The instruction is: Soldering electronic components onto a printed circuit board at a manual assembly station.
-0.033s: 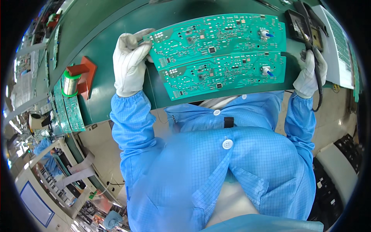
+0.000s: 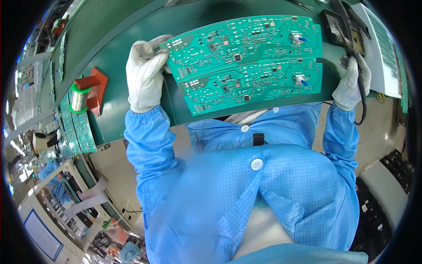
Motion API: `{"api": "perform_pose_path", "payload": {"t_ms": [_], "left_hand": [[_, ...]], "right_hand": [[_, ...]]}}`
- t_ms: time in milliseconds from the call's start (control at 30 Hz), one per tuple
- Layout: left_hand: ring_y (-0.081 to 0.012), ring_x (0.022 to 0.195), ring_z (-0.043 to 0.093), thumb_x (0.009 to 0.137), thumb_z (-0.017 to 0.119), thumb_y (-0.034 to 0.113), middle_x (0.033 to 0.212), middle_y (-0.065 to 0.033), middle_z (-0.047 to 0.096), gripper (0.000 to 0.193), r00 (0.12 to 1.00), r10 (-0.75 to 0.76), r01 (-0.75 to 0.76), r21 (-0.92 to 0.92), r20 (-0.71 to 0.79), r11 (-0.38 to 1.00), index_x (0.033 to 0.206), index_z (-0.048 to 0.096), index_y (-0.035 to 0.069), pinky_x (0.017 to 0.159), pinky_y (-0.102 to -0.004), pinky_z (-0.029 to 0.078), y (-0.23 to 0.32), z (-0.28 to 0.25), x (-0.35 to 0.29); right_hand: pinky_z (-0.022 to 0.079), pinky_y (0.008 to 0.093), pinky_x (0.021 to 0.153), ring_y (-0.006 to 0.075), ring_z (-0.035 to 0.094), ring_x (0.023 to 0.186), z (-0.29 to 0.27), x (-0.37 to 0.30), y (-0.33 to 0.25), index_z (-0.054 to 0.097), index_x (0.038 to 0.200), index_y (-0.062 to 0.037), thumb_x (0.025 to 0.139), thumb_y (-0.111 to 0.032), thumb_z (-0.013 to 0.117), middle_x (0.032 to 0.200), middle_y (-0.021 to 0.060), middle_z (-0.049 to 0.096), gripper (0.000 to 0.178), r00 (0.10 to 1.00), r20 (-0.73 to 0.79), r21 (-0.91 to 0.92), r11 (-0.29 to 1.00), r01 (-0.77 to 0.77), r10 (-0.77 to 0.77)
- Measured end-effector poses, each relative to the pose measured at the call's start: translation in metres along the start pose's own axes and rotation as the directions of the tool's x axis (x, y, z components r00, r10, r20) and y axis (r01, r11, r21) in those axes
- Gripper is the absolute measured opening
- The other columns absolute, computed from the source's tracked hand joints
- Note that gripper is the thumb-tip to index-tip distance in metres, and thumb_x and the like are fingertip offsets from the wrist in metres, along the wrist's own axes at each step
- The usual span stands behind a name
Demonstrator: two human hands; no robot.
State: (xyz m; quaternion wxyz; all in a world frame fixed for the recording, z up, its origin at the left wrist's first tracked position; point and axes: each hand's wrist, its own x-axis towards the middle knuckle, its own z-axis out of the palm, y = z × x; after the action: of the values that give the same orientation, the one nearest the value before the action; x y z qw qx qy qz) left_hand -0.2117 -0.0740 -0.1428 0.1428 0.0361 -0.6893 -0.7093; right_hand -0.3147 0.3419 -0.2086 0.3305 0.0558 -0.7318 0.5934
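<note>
A green circuit board panel (image 2: 239, 72) made of two joined boards lies tilted over the bench in front of me. Small chips and solder points cover it, and two white-based parts with blue shafts stand near its right end. My left hand (image 2: 146, 72), in a white glove, pinches the panel's upper left corner; a thin wire hangs below these fingers. On the right, my gloved right hand (image 2: 351, 83) is closed around a soldering iron (image 2: 348, 43) with a black cable. Its tip points up over a black tray (image 2: 334, 27), away from the panel.
A solder wire spool (image 2: 79, 99) sits on a red holder (image 2: 100, 90) to the left. More circuit boards (image 2: 83, 130) lie beyond it. At far right is a white-edged box (image 2: 378, 53), behind the iron's stand (image 2: 359, 42). The bench's front edge runs close to my body.
The whole view has shifted very slightly, the panel appearing a little farther left. Both hands keep their hold.
</note>
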Motion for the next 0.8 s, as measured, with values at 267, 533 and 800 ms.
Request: {"api": "perform_pose_path", "payload": {"t_ms": [267, 533, 800], "left_hand": [[-0.0138, 0.081, 0.057, 0.09, 0.071, 0.016, 0.125, -0.0239, 0.061, 0.029, 0.996, 0.083, -0.074, 0.235, -0.031, 0.969, 0.103, 0.048, 0.004, 0.071, -0.0248, 0.046, -0.006, -0.015, -0.007], [-0.0144, 0.08, 0.059, 0.089, 0.07, 0.009, 0.125, -0.0256, 0.061, 0.027, 0.999, 0.012, -0.006, 0.175, -0.03, 0.985, 0.101, 0.048, 0.001, 0.067, -0.0248, 0.048, -0.001, -0.006, -0.002], [-0.0156, 0.078, 0.063, 0.089, 0.068, 0.001, 0.123, -0.0267, 0.063, 0.026, 1.0, 0.015, -0.015, -0.015, -0.012, 1.0, 0.09, 0.042, 0.006, 0.066, -0.0249, 0.051, 0.002, -0.001, 0.0]], "right_hand": [[0.052, 0.0284, 0.072, 0.018, 0.068, 0.077, -0.05, 0.063, -0.013, 0.062, 0.12, 0.0077, 0.1, -0.021, 0.056, 0.092, 0.0175, 0.072, 0.035, 0.987, -0.157, -0.043, 0.998, -0.046, 0.039], [0.054, 0.0256, 0.079, 0.0131, 0.068, 0.091, -0.086, 0.134, 0.035, 0.061, 0.136, -0.0078, 0.103, -0.006, 0.044, 0.111, 0.0067, 0.072, 0.037, 0.98, 0.171, -0.611, 0.791, 0.025, 0.101], [0.054, 0.0308, 0.077, 0.0216, 0.067, 0.09, -0.049, 0.122, 0.085, 0.05, 0.143, -0.0013, 0.106, -0.024, 0.047, 0.109, 0.0082, 0.071, 0.044, 0.763, 0.334, 0.576, 0.521, -0.63, 0.554]]}}
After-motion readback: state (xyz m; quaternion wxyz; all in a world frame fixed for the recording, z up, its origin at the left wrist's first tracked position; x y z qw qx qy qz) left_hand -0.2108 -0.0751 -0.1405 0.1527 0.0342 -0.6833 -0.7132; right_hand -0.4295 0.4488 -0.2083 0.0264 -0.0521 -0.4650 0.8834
